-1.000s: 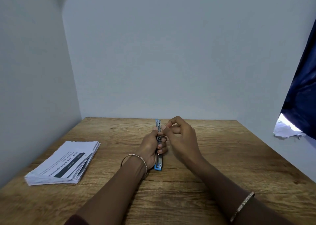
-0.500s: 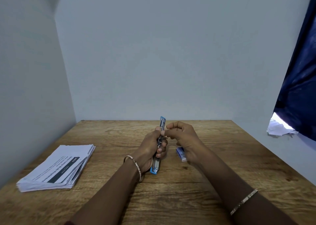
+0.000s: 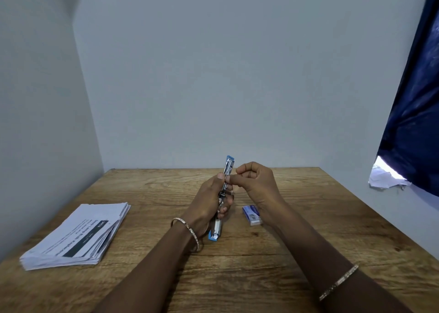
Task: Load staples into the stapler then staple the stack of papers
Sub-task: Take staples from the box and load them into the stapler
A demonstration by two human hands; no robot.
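The left hand (image 3: pixel 209 201) grips the stapler (image 3: pixel 228 167) around its middle and holds it opened out long, probably to turn the staple channel toward the right hand (image 3: pixel 257 182). That hand is curled and pinches at the stapler's upper part; whether staples are between its fingertips is too small to tell. The staple box (image 3: pixel 251 215) lies just beside the right wrist. The stack of papers (image 3: pixel 78 234) lies well apart near the table (image 3: pixel 308 217) left edge, with bare wood between
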